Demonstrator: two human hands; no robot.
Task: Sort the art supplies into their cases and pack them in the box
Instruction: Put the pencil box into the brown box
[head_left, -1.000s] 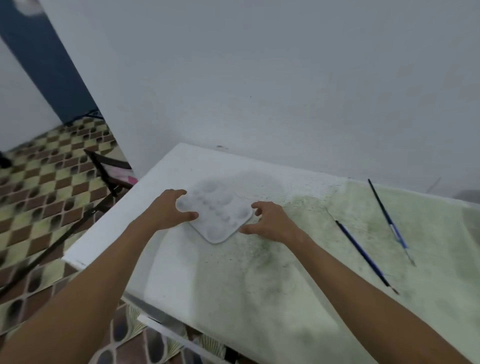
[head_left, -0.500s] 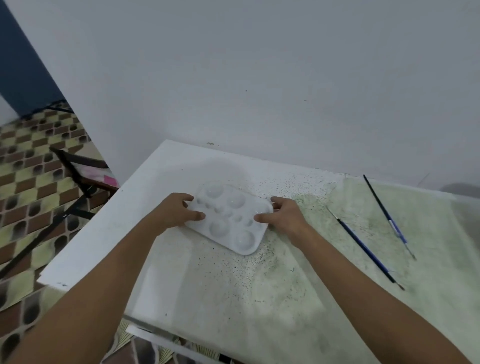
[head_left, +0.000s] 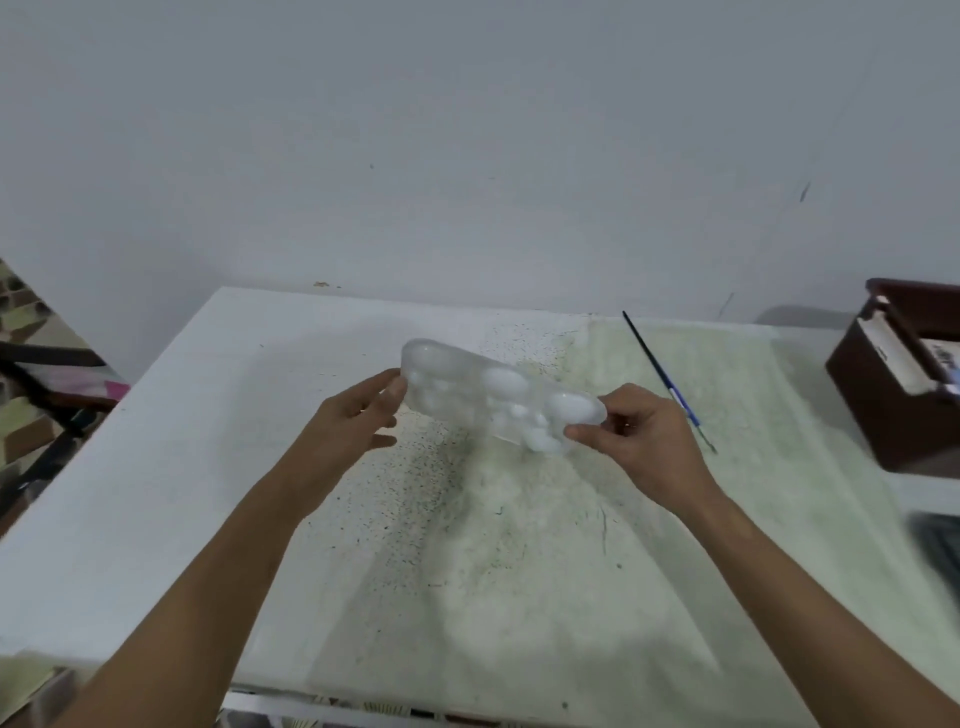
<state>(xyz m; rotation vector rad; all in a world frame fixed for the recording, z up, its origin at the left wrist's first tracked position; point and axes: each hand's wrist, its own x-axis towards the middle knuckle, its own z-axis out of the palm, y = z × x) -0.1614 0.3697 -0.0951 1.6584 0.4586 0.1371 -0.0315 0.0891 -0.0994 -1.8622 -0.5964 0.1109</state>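
Observation:
A white plastic paint palette (head_left: 493, 400) with round wells hangs tilted above the stained white table (head_left: 182, 467). My right hand (head_left: 639, 441) pinches its right edge between thumb and fingers. My left hand (head_left: 353, 421) touches its left end with nearly straight fingertips. A thin blue-handled paintbrush (head_left: 660, 374) lies on the table just behind my right hand. A dark brown wooden box (head_left: 893, 384) stands open at the right edge, with something pale inside that I cannot make out.
The grey wall runs right behind the table. A dark blurred object (head_left: 940, 540) lies at the right edge, in front of the box. A dark folding stand with something pink (head_left: 62, 379) is on the tiled floor to the left.
The palette has come up off the table and moved to the right, tilted on its edge. My view has swung right, bringing the brown box into sight.

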